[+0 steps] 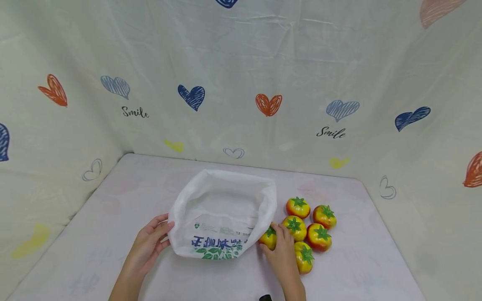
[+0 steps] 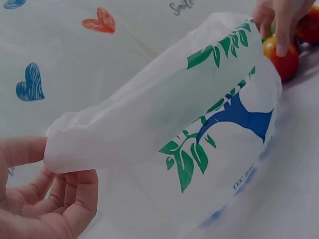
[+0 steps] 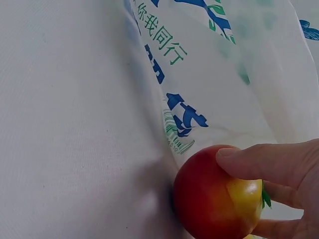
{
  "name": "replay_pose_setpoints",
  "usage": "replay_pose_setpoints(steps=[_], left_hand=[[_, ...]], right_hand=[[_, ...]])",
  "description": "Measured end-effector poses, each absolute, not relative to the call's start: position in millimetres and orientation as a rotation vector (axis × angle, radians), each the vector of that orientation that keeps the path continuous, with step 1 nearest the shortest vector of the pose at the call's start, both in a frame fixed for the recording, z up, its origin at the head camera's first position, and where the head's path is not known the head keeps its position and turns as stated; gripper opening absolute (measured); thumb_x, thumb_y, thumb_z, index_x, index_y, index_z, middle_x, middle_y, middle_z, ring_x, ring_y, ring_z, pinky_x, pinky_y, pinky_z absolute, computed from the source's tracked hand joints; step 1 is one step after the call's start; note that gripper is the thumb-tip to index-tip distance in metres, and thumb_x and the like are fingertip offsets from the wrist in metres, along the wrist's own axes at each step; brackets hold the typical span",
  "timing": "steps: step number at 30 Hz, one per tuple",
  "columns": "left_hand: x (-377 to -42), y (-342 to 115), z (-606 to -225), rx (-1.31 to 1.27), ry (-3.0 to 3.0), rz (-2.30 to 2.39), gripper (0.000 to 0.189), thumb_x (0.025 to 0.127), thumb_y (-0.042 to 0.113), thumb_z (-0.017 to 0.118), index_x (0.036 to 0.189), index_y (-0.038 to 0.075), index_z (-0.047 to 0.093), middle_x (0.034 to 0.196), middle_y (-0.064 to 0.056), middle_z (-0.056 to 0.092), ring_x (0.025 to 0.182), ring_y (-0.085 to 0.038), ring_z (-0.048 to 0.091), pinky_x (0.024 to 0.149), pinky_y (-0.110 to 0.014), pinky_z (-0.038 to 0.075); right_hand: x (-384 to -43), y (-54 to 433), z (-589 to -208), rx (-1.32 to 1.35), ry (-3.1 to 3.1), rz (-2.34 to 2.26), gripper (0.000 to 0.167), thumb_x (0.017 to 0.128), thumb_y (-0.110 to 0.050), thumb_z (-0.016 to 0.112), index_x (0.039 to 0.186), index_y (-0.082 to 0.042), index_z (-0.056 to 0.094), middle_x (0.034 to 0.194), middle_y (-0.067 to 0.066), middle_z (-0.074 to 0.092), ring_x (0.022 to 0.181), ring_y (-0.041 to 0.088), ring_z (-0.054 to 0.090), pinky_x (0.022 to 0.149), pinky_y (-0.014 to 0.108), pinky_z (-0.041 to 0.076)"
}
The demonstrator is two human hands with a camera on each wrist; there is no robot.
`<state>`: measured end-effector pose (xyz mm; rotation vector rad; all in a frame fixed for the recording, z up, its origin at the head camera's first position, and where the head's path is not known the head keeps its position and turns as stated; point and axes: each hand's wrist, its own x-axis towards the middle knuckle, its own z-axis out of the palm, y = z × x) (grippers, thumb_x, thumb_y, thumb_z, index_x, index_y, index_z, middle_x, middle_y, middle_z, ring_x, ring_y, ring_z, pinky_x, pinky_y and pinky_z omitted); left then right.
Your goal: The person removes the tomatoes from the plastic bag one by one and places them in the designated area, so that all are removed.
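A white plastic bag [image 1: 216, 240] with green leaves and blue lettering stands on the table, its mouth wide and facing up. My left hand [image 1: 148, 242] pinches the rolled rim on the bag's left side, thumb on one face and fingers on the other in the left wrist view. Against the right side of the bag is a red and yellow tomato [image 3: 209, 194] with a green leafy top. My right hand [image 1: 280, 251] grips this tomato between thumb and fingers, low beside the bag's wall. No fruit shows inside the bag's visible part.
Several more tomatoes [image 1: 319, 237] sit in a cluster just right of my right hand. The pale table [image 1: 361, 263] ends at a white curtain [image 1: 241, 62] printed with hearts. A small black object [image 1: 265, 297] pokes in at the bottom edge.
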<state>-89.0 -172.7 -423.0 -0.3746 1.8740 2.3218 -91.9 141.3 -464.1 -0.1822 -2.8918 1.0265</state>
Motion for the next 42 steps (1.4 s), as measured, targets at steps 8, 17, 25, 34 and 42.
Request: replay_pose_setpoints(steps=[8,17,25,34,42], left_hand=[[-89.2,-172.6,-423.0,-0.360,1.873,2.331,0.015,0.093,0.016,0.056,0.100,0.028,0.058,0.092,0.012,0.062,0.085,-0.006,0.059,0.073,-0.021,0.054],[-89.6,-172.3,-423.4,-0.376,1.873,2.325,0.015,0.092,0.016,0.057,0.099,0.029,0.058,0.092,0.012,0.062,0.085,-0.006,0.059,0.073,-0.021,0.053],[-89.6,-172.8,-423.2,-0.394,1.878,2.322,0.014,0.092,0.016,0.057,0.099,0.028,0.058,0.091,0.013,0.063,0.085,-0.006,0.059,0.073,-0.021,0.053],[-89.0,-173.6,-425.0,-0.361,1.873,2.341,0.015,0.092,0.015,0.056,0.100,0.028,0.058,0.091,0.011,0.062,0.085,-0.007,0.059,0.073,-0.021,0.053],[-89.2,-174.8,-425.2,-0.373,1.886,2.324,0.014,0.093,0.018,0.057,0.103,0.027,0.057,0.092,0.012,0.063,0.086,-0.007,0.059,0.074,-0.021,0.053]], right_hand=[[-93.2,141.0,-466.1,-0.208,-2.893,1.114,0.063,0.076,-0.018,0.076,0.129,-0.008,0.045,0.136,0.021,0.039,0.122,0.041,0.041,0.100,0.059,0.036],[-91.8,143.1,-458.3,-0.252,-2.918,1.158,0.064,0.076,-0.018,0.076,0.131,-0.011,0.043,0.138,0.017,0.039,0.121,0.036,0.041,0.100,0.059,0.036],[-83.7,155.6,-439.5,-0.165,-2.811,1.095,0.062,0.076,-0.017,0.076,0.129,-0.009,0.045,0.133,0.017,0.043,0.121,0.036,0.042,0.103,0.056,0.035],[-75.4,174.3,-421.9,-0.211,-2.720,1.109,0.060,0.076,-0.013,0.076,0.128,-0.009,0.045,0.130,0.017,0.044,0.119,0.035,0.043,0.104,0.055,0.033],[-71.6,197.7,-416.5,-0.322,-2.689,1.139,0.066,0.077,-0.013,0.075,0.132,-0.007,0.039,0.135,0.016,0.039,0.124,0.034,0.037,0.105,0.056,0.031]])
